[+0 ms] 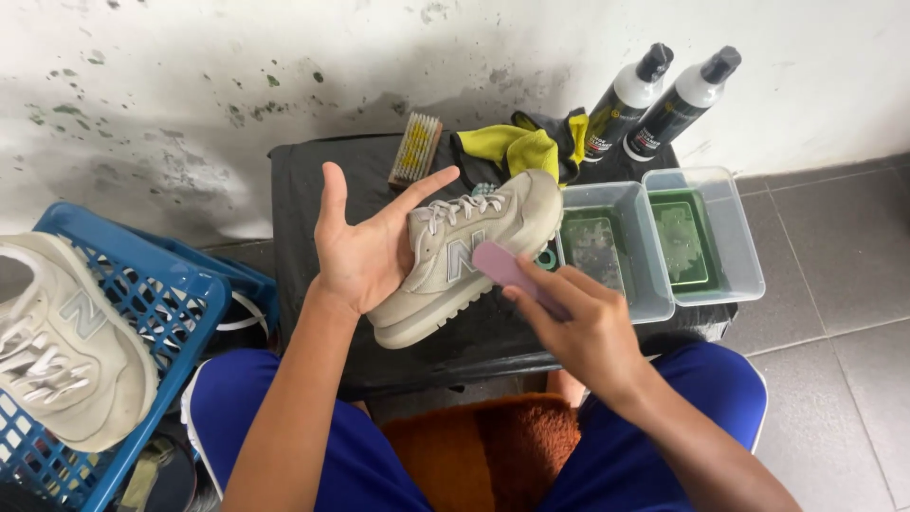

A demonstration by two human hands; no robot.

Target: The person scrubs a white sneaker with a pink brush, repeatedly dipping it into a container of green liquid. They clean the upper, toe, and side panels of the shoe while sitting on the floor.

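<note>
Beige and soft-looking, the sneaker (pixel 455 261) rests tilted on the left hand (pixel 365 242), whose flat palm hides the heel; that grip is loose, fingers spread wide. The right hand (pixel 583 327) is clenched around a small pink eraser block (pixel 507 265) that presses on the shoe's side, and the fingers cover its far end. The shoe hovers over the black tabletop (pixel 303 218). Behind sit a bristly wooden brush (pixel 415 149), a crumpled yellow cloth (pixel 521 147), two bottles (pixel 654 100) and two clear plastic tubs (pixel 664 237) with foamy water. A second sneaker (pixel 62 346), cut off at the edge, lies on a blue crate (pixel 180 299).
</note>
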